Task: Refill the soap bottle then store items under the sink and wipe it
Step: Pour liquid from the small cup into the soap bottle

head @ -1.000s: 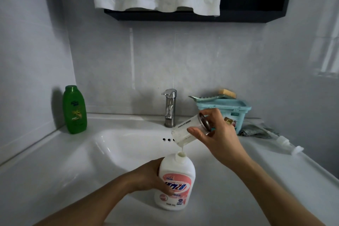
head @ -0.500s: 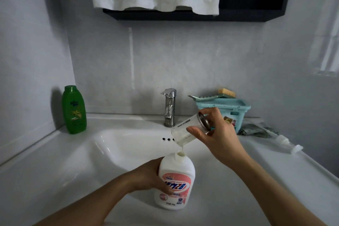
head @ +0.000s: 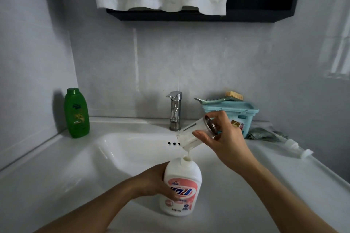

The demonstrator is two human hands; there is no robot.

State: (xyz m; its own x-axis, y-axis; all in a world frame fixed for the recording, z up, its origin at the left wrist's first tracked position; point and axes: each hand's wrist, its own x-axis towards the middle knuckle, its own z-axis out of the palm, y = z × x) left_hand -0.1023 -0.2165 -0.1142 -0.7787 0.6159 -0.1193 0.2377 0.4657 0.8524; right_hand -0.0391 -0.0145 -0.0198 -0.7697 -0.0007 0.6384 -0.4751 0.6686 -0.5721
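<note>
White tiled walls enclose a white worktop (head: pixel 47 176) with a moulded basin (head: pixel 132 149) and a steel tap (head: pixel 175 109) at its back edge. The soap bottle (head: pixel 180 185) stands upright at the front edge of the worktop, on the near rim of the basin, with its neck uncapped. Your left hand (head: pixel 153 181) is curled round the bottle's body and steadies it. Your right hand (head: pixel 223 142) grips a clear cup (head: pixel 195 134) between thumb and fingers, tilted mouth-down just above the neck. A thin white stream of soap (head: pixel 188 152) falls from the cup's lip into the opening. To do this step well, hold the lip directly over the neck and close to it, so the stream cannot drift onto the bottle's shoulder. Tilt the cup gradually; thick soap is likely to surge if it is tipped fast. Press the bottle base flat on the worktop, since the basin rim slopes inward. The fill level cannot be seen through the opaque wall, so watch the neck for rising soap. The pump head (head: pixel 291 146) lies near the right edge of the worktop, ready for refitting. A green bottle (head: pixel 76 112) stands at the back left corner; a teal basket (head: pixel 238 113) and a cloth (head: pixel 263 134) sit toward the back right.
</note>
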